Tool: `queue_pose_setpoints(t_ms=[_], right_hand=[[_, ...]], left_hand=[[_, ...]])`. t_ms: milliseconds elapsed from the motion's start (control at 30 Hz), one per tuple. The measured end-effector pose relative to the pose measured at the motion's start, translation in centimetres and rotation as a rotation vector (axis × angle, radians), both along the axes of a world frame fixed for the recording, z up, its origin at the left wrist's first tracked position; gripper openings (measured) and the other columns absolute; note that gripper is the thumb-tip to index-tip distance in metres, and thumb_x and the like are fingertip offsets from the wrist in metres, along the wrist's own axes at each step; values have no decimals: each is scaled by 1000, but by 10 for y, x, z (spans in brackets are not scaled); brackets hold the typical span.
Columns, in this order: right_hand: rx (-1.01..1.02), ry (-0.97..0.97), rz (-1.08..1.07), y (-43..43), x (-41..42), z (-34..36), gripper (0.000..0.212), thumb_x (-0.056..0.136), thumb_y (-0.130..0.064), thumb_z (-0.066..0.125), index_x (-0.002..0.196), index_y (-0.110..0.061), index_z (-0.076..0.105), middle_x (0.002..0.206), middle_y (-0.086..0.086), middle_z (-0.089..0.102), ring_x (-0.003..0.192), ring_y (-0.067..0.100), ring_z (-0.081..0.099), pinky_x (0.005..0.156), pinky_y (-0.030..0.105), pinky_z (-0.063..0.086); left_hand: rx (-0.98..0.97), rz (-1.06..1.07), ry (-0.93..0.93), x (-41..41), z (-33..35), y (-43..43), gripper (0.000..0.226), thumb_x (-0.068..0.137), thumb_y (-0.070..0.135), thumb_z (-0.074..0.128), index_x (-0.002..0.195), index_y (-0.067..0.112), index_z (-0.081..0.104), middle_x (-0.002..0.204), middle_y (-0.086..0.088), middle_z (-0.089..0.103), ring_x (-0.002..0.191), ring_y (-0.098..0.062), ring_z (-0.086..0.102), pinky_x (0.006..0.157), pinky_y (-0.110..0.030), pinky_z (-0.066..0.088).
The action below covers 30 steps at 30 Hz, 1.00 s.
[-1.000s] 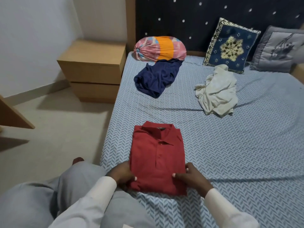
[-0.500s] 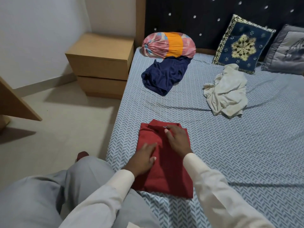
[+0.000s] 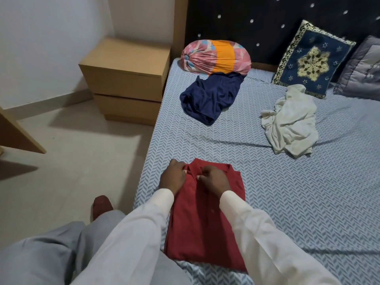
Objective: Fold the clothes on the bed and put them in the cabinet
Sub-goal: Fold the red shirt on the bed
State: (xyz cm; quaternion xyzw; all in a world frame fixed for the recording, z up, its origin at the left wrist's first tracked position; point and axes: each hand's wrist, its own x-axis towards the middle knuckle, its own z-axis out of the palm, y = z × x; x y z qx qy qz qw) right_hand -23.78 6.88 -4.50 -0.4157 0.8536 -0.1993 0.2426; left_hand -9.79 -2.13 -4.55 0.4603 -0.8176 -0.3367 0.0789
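A: While both hands work at its collar, where does the folded red polo shirt [image 3: 203, 223] lie?

B: Flat on the blue-and-white herringbone-sheeted bed [image 3: 287, 192], near the edge closest to the person. The collar end points toward the headboard.

A: Grip, left hand?

B: The left hand [image 3: 173, 177] has its fingers curled and its thumb on the left side of the collar, pinching the cloth.

A: Right hand?

B: The right hand [image 3: 213, 178] has its fingers bunched and curled onto the collar near the placket, thumb against the cloth. It holds the collar too. The hands are close but not touching, and white sleeves cover both forearms.

A: Other clothes?

B: A crumpled navy blue garment [image 3: 209, 97] lies farther up the bed, touching the pink-and-orange bolster [image 3: 216, 56]. A crumpled off-white garment [image 3: 292, 122] lies to its right, well apart. Its top meets the square dark blue embroidered cushion [image 3: 310, 60]. Both garments are unfolded.

A: Cabinet?

B: The light wooden two-drawer cabinet [image 3: 127, 79] stands on the floor beside the head of the bed, with its drawers closed.
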Motion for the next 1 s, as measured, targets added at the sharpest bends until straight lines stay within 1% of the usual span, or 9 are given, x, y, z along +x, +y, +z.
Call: queue_pose_setpoints(t_ms=[133,233,333,467,567,667,767,867,1000], right_hand=[[-298,-67,-28,13,3,-5,19,81,-30,69,99,-25,71,95,-10,66,91,10,62,84,32,50],[-426,10,-200,35,-16,-9,21,88,-19,63,107,-15,71,103,0,66,98,16,61,90,29,46],[-336,-2,-437,46,-58,-7,27,92,-17,60,116,-7,66,109,14,65,106,28,59,93,32,42],[-73,-128,-309,34,-87,-1,34,87,-42,66,99,-11,70,93,7,70,90,22,65,77,30,46],[56,-40,-228,22,-88,0,21,78,-34,72,91,-18,69,90,4,69,83,21,65,73,32,49],[-25,45,-288,14,-88,10,9,77,-30,65,80,-22,66,75,-4,66,80,20,64,69,28,44],[-166,-28,-383,6,-88,9,9,71,-29,60,73,-20,62,56,-1,65,60,19,66,66,33,54],[-74,-110,-364,6,-86,-3,11,69,-28,58,77,-21,62,58,1,67,55,21,67,65,41,59],[-19,-152,-335,10,-85,-9,7,73,-23,61,79,-22,64,62,1,69,55,21,67,63,40,60]], left_hand=[[-4,-78,-117,-8,0,-22,25,87,36,63,109,27,68,115,-2,46,101,-25,60,87,-36,49],[34,-105,-98,-19,-4,-37,20,84,34,64,101,26,74,115,-7,54,103,-26,60,89,-39,51],[173,-103,-110,-33,-3,-44,26,89,31,51,83,14,69,111,-16,66,106,-35,59,94,-40,46],[253,8,-187,-45,9,-45,71,65,78,48,83,12,68,96,-9,67,94,-31,60,88,-39,50],[85,-12,-271,-46,15,-33,39,66,49,61,89,19,68,98,-6,68,91,-28,64,76,-32,52],[19,114,-236,-42,20,-34,29,80,41,58,93,17,69,97,-5,67,91,-29,64,70,-29,45],[189,224,-161,-38,21,-43,27,79,33,53,83,13,71,82,-3,70,79,-25,64,67,-28,47],[400,116,-193,-38,23,-40,31,77,30,50,66,10,70,60,1,71,55,-15,65,55,-22,43],[503,103,-123,-44,19,-38,20,85,18,59,71,8,68,55,2,67,37,-9,48,45,-18,35]])
